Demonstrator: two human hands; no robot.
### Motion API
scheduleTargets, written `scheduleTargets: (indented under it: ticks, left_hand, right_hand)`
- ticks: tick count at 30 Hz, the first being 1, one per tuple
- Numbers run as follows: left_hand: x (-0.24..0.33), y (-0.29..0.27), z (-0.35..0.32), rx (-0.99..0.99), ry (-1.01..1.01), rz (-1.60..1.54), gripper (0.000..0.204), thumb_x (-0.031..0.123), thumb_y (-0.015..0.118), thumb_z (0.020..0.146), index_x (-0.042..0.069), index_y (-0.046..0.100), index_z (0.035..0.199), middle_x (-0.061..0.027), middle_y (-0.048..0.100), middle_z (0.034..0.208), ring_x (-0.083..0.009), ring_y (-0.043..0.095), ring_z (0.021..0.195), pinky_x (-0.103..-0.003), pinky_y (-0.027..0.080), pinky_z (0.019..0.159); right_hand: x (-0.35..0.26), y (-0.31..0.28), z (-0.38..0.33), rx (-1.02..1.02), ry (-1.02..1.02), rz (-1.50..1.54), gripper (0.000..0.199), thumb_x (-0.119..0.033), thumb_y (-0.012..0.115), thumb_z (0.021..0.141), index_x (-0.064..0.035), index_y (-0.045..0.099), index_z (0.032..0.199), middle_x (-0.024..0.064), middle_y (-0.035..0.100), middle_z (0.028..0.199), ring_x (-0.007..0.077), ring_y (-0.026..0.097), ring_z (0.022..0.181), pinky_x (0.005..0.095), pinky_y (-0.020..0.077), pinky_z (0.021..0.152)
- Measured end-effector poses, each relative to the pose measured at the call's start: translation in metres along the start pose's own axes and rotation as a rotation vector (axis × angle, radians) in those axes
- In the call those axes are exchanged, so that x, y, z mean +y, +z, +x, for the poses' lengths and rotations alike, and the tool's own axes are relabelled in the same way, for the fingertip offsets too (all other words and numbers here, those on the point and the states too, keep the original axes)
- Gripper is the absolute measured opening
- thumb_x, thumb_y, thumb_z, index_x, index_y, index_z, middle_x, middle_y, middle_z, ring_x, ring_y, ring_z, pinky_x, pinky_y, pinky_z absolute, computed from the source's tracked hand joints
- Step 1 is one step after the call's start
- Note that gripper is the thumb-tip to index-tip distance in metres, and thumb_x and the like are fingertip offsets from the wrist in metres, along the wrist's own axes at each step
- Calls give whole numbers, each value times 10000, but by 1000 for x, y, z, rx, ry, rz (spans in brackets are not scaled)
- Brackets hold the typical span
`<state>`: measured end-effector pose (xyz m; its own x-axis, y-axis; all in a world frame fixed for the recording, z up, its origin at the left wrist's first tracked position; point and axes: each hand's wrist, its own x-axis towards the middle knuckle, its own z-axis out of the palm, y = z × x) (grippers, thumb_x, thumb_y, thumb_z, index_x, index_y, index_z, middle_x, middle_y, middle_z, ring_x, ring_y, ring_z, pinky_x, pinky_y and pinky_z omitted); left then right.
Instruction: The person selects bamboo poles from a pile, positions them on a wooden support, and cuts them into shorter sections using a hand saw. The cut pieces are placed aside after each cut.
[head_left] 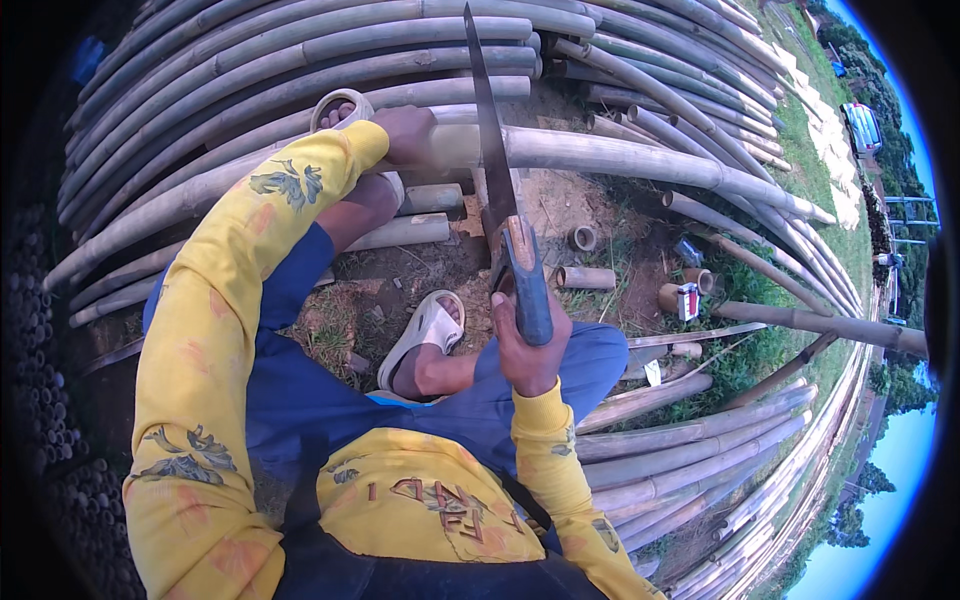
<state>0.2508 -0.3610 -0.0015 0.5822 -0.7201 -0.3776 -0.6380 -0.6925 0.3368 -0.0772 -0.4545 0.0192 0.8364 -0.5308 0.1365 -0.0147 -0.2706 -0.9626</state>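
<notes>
My right hand (pixel 537 345) is wrapped round the dark handle of a hand saw (pixel 492 130), whose long narrow blade points away from me. The blade crosses a thick bamboo pole (pixel 640 160) lying sideways in front of me; whether its teeth have entered the pole I cannot tell. My left hand (pixel 408 135) is closed on the same pole, just left of the blade. My left foot, in a light sandal (pixel 342 105), is up beside that hand against the bamboo. The other sandalled foot (pixel 425 340) rests on the ground.
Long bamboo poles (pixel 300 60) are stacked at the far left, and more poles (pixel 700 440) lie at the right. Short bamboo pieces (pixel 586 278) and a small red and white box (pixel 688 301) sit right of the saw. Many cut ends (pixel 40 360) line the left edge.
</notes>
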Motion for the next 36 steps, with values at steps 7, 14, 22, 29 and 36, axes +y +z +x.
scheduleTargets:
  ticks: [7,14,22,29,36]
  left_hand:
    - [-24,14,9,187,47,205,746,545,808,711,-38,648,1148,-247,727,1027,-405,706,986,-484,538,886]
    - [-18,48,10,208,104,210,680,530,789,750,-31,633,1101,-253,727,1005,-398,716,953,-491,549,847]
    - [-21,52,6,274,114,200,642,480,799,769,-40,622,1102,-255,727,964,-409,720,906,-487,564,803]
    - [-9,55,-3,271,97,191,663,469,812,766,-58,602,1111,-256,727,951,-412,721,893,-483,567,797]
    - [-15,55,-2,253,71,197,660,453,820,766,-58,591,1115,-259,727,963,-412,723,897,-481,569,804]
  right_hand:
    - [15,10,-11,-15,-4,-40,122,-10,745,910,12,652,986,18,625,778,85,543,716,255,481,689]
    - [10,-14,-83,15,69,-155,113,18,741,889,12,647,953,39,628,773,105,541,696,263,477,674]
    - [11,-14,-65,-23,57,-157,129,-4,734,895,21,658,997,63,659,782,124,567,675,293,492,659]
    - [30,-3,-49,-31,140,-73,235,8,712,886,32,681,1117,63,684,824,121,611,692,275,514,681]
    - [13,-17,-82,-27,-7,-245,190,17,714,880,19,678,1066,73,677,813,149,619,706,299,522,701]
